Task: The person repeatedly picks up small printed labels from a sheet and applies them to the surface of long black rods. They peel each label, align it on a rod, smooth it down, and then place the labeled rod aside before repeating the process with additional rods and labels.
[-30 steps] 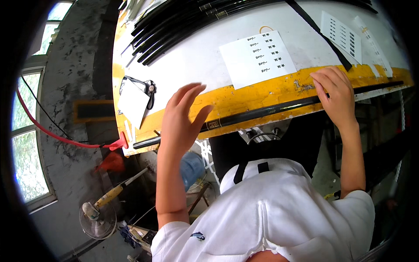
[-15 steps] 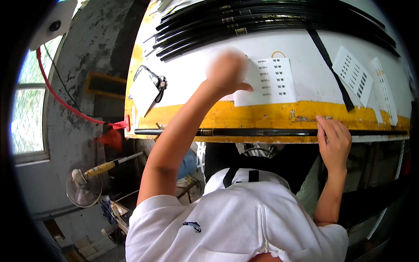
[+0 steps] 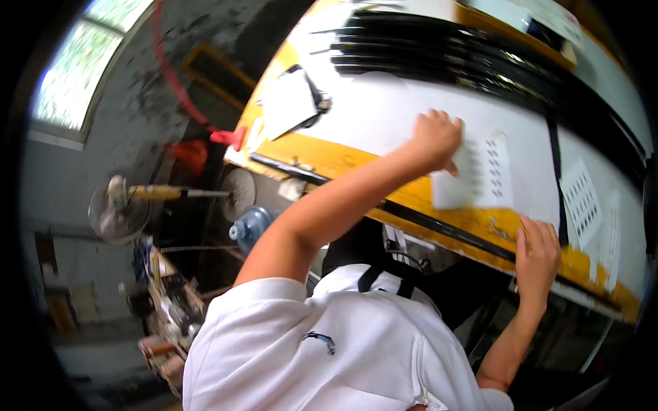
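Note:
My left hand (image 3: 439, 142) reaches over the table to the upper left part of a white printed sheet (image 3: 498, 181) with rows of small dark marks. Its fingers are curled and their tips are hidden, so what they hold, if anything, does not show. My right hand (image 3: 539, 252) is closed around a slim glossy black pole (image 3: 439, 225), which lies along the table's near edge. My left forearm crosses in front of the pole and hides part of it. Up and left of my left hand is a pale round shape (image 3: 379, 83), barely distinct from the white tabletop.
Several black poles (image 3: 411, 51) lie bundled at the back. A black strap (image 3: 554, 157) and another printed sheet (image 3: 581, 202) are on the right. White paper (image 3: 288, 103) rests over a dark item at left. Beside the table are a blue water bottle (image 3: 255, 229) and a fan (image 3: 120, 211).
The view has turned and shifted, so the table now slants down to the right. My left hand has moved right, from beside the sheet onto its upper left part. My right hand stays at the pole.

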Demonstrator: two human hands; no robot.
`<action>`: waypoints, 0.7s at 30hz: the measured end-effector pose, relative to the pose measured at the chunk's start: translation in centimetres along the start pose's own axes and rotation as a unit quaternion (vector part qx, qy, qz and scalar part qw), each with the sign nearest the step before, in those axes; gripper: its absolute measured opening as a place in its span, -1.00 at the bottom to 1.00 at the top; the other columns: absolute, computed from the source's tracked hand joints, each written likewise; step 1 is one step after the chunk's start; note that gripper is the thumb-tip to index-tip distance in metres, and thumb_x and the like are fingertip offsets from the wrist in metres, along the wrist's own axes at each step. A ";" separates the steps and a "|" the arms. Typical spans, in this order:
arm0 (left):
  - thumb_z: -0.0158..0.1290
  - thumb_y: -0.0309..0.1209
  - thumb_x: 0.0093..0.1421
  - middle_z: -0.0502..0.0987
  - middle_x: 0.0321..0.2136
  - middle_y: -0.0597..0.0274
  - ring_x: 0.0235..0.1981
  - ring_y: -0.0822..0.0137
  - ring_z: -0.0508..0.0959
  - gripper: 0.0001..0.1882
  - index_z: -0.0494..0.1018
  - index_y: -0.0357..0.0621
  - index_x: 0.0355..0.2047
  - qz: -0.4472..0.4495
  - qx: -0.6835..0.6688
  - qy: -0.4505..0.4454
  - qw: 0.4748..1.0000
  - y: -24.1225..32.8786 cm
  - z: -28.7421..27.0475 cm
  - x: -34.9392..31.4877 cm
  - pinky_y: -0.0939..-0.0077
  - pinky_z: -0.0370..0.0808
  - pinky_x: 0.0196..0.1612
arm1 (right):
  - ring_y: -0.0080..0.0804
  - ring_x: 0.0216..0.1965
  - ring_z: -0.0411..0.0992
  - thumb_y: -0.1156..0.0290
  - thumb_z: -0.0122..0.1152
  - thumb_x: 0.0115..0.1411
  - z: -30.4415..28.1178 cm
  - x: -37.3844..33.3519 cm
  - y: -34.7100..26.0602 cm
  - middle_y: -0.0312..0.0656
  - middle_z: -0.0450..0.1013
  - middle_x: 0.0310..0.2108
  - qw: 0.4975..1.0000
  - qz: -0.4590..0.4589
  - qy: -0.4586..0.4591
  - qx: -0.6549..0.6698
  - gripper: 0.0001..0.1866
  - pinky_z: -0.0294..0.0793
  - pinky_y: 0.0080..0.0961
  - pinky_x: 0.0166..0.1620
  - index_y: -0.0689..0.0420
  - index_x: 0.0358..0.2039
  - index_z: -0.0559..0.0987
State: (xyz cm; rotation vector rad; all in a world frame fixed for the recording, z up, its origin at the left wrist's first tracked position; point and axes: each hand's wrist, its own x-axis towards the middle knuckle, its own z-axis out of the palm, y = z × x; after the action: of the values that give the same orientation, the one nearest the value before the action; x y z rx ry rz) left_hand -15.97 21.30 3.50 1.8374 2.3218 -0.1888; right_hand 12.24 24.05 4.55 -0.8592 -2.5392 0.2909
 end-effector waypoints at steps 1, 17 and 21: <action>0.40 0.08 -0.25 0.51 -0.17 -0.05 -0.06 0.03 0.50 -0.14 0.39 -0.30 -0.09 0.008 -0.023 -0.018 1.000 0.1 0.0 0.7 0.22 0.48 -0.07 | -0.14 -0.22 0.44 0.58 0.21 0.11 0.1 0.4 0.2 -0.11 0.48 -0.29 1.000 -0.001 -0.013 -0.009 -0.80 0.43 -0.31 -0.14 0.21 -0.22 0.57; 0.01 -0.42 0.30 0.46 -0.09 0.04 -0.19 0.32 0.59 -0.59 0.24 -0.34 0.08 -0.018 -0.871 0.163 0.463 -0.2 -0.8 -11.9 0.52 0.68 -0.32 | -0.39 -0.03 0.37 0.20 0.15 0.24 2.7 7.1 -8.1 -0.08 0.36 0.03 0.797 0.181 -0.186 0.546 -0.38 0.33 -0.50 -0.01 0.23 0.21 0.24; 0.01 -0.37 0.31 0.47 -0.14 0.10 -0.20 0.35 0.58 -0.64 0.28 -0.30 0.03 -0.046 -0.891 0.180 0.413 -0.9 0.5 -14.3 0.51 0.67 -0.33 | -0.63 -0.35 0.35 0.32 0.15 0.26 5.9 10.6 -12.7 -0.26 0.42 -0.28 0.794 0.212 -0.182 0.540 -0.69 0.33 -0.71 -0.32 0.23 -0.07 0.46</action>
State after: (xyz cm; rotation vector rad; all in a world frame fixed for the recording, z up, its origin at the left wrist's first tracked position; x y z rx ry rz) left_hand -13.61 7.42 6.01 0.3796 1.0485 1.9247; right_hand -4.67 20.32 7.19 -0.8696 -1.8527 1.9579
